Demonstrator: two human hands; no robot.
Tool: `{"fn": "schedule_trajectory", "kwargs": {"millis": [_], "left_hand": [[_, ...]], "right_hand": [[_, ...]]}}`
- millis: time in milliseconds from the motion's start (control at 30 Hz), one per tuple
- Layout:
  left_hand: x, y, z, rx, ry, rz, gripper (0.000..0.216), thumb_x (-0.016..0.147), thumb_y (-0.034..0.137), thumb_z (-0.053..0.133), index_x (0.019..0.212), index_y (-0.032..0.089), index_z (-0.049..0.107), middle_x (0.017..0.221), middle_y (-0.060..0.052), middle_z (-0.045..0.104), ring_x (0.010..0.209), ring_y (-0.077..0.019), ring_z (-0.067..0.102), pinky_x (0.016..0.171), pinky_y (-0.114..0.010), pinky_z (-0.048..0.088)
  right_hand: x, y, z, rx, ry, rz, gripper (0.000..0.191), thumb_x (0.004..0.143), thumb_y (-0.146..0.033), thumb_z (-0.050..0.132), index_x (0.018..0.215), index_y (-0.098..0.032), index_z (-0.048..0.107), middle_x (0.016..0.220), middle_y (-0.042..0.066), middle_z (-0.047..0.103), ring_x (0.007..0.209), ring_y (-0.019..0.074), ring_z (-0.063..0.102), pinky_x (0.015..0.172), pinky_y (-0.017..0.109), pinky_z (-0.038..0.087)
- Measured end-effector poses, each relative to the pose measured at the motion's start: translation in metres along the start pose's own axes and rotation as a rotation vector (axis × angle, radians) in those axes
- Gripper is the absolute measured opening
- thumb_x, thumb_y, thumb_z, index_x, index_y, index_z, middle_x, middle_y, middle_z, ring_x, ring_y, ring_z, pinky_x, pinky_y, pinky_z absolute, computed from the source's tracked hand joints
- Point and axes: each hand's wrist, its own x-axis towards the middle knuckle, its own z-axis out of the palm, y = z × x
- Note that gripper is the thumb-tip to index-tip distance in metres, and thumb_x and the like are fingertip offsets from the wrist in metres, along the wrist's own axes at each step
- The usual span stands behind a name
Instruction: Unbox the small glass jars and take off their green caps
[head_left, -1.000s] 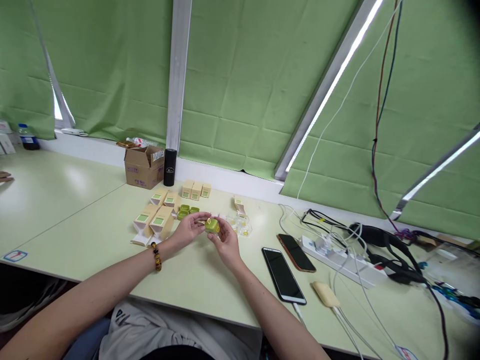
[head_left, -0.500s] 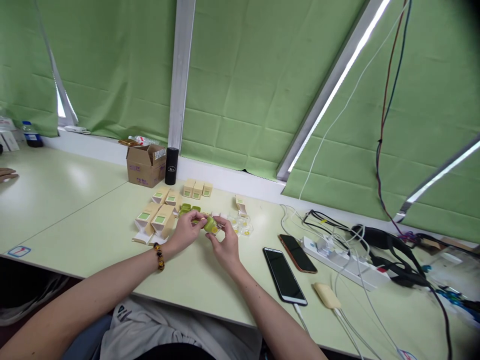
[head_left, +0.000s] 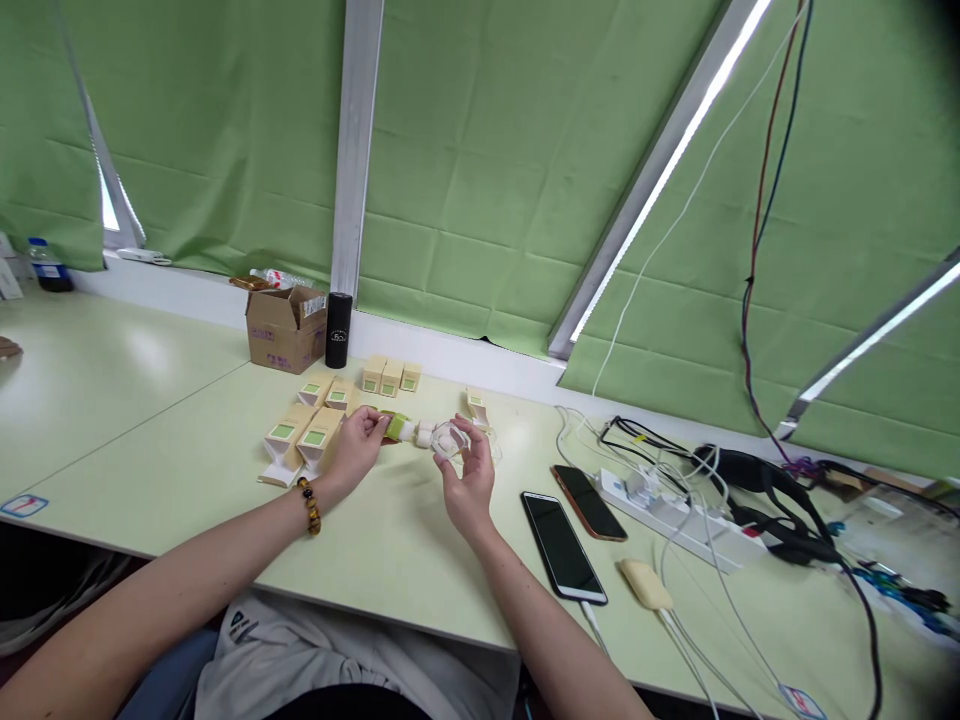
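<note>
My left hand is pinched at the edge of a small green plastic piece, and its fingertips partly cover it. My right hand grips a clear, rounded plastic shell between thumb and fingers, a little above the table. Small whitish pieces lie between the two hands. Beside my left hand stand open cream boxes with green labels. A cream box with its flap open lies beyond my right hand. More clear plastic behind the right hand is mostly hidden.
Closed small boxes, a cardboard carton and a black cylinder stand toward the back. On the right lie two phones, a power strip with tangled cables and a cream case. Another person's hand shows far left.
My hands have moved apart from the green-yellow item they held together. My left hand has shifted left, and my right hand has moved right and now holds a clear shell.
</note>
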Motion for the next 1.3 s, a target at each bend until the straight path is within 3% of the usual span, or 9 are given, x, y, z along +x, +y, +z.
{"fn": "schedule_trajectory", "kwargs": {"millis": [433, 533, 633, 733, 833, 900, 967, 1133, 1300], "left_hand": [[0.000, -0.003, 0.003, -0.036, -0.021, -0.029, 0.044, 0.082, 0.061, 0.076, 0.088, 0.021, 0.060, 0.090, -0.004, 0.072, 0.085, -0.0218, 0.073, 0.085, -0.043, 0.063], [-0.001, -0.001, 0.003, -0.044, -0.018, -0.034, 0.045, 0.080, 0.062, 0.077, 0.087, 0.021, 0.060, 0.089, -0.004, 0.072, 0.085, -0.0218, 0.073, 0.085, -0.043, 0.063], [-0.001, 0.000, 0.002, -0.028, -0.023, -0.041, 0.046, 0.080, 0.062, 0.077, 0.088, 0.021, 0.060, 0.089, -0.004, 0.072, 0.086, -0.0221, 0.073, 0.085, -0.043, 0.063], [-0.001, -0.001, 0.002, -0.033, -0.030, -0.045, 0.048, 0.080, 0.063, 0.078, 0.088, 0.020, 0.059, 0.090, -0.005, 0.073, 0.085, -0.0219, 0.073, 0.084, -0.043, 0.063], [0.000, -0.002, 0.002, -0.046, -0.029, -0.045, 0.049, 0.079, 0.064, 0.078, 0.088, 0.020, 0.059, 0.090, -0.005, 0.072, 0.085, -0.0216, 0.073, 0.084, -0.042, 0.063], [0.000, -0.002, 0.002, -0.048, -0.028, -0.044, 0.049, 0.078, 0.064, 0.079, 0.087, 0.020, 0.059, 0.090, -0.005, 0.072, 0.086, -0.0220, 0.073, 0.084, -0.042, 0.063], [0.000, -0.001, 0.002, -0.043, -0.033, -0.046, 0.050, 0.078, 0.064, 0.079, 0.088, 0.020, 0.059, 0.091, -0.005, 0.073, 0.086, -0.0223, 0.073, 0.083, -0.042, 0.063], [-0.002, 0.002, 0.001, -0.016, -0.046, -0.056, 0.051, 0.078, 0.066, 0.078, 0.088, 0.020, 0.059, 0.088, -0.005, 0.073, 0.084, -0.0227, 0.073, 0.083, -0.043, 0.063], [-0.002, 0.002, 0.001, -0.011, -0.046, -0.046, 0.050, 0.079, 0.065, 0.079, 0.089, 0.020, 0.059, 0.088, -0.006, 0.074, 0.085, -0.0232, 0.073, 0.083, -0.043, 0.063]], "right_hand": [[-0.001, -0.006, -0.001, -0.043, 0.055, -0.076, 0.047, 0.088, -0.025, 0.074, 0.130, -0.027, 0.052, 0.138, 0.012, 0.062, 0.130, 0.0277, 0.061, 0.116, 0.052, 0.045], [0.006, -0.008, -0.006, -0.065, 0.053, -0.094, 0.039, 0.087, -0.030, 0.078, 0.121, -0.026, 0.058, 0.135, 0.012, 0.064, 0.131, 0.0281, 0.061, 0.116, 0.050, 0.045], [0.017, -0.008, -0.013, -0.010, 0.047, 0.044, 0.025, 0.092, -0.045, 0.073, 0.100, -0.023, 0.065, 0.119, 0.011, 0.072, 0.115, 0.0267, 0.068, 0.105, 0.046, 0.053], [0.030, -0.006, -0.021, 0.157, 0.047, 0.271, 0.039, 0.091, -0.061, 0.068, 0.087, -0.022, 0.065, 0.094, 0.007, 0.076, 0.084, 0.0225, 0.072, 0.079, 0.038, 0.058], [0.043, -0.005, -0.032, 0.340, 0.034, 0.409, 0.047, 0.082, -0.069, 0.075, 0.087, -0.023, 0.063, 0.095, 0.008, 0.077, 0.074, 0.0210, 0.070, 0.064, 0.034, 0.054], [0.051, -0.006, -0.044, 0.324, -0.003, 0.443, 0.049, 0.077, -0.069, 0.078, 0.083, -0.024, 0.062, 0.095, 0.008, 0.077, 0.072, 0.0211, 0.069, 0.061, 0.034, 0.051], [0.058, -0.011, -0.059, 0.137, -0.042, 0.420, 0.046, 0.078, -0.067, 0.075, 0.078, -0.023, 0.062, 0.092, 0.008, 0.076, 0.072, 0.0216, 0.067, 0.061, 0.033, 0.049], [0.062, -0.023, -0.088, -0.837, -0.112, 0.255, 0.021, 0.081, -0.042, 0.074, 0.089, -0.023, 0.068, 0.097, 0.009, 0.074, 0.084, 0.0261, 0.067, 0.074, 0.037, 0.048], [0.053, -0.020, -0.088, -1.252, -0.344, 0.382, 0.043, 0.082, -0.032, 0.076, 0.121, -0.021, 0.061, 0.105, 0.016, 0.075, 0.093, 0.0336, 0.071, 0.073, 0.038, 0.046]]}}
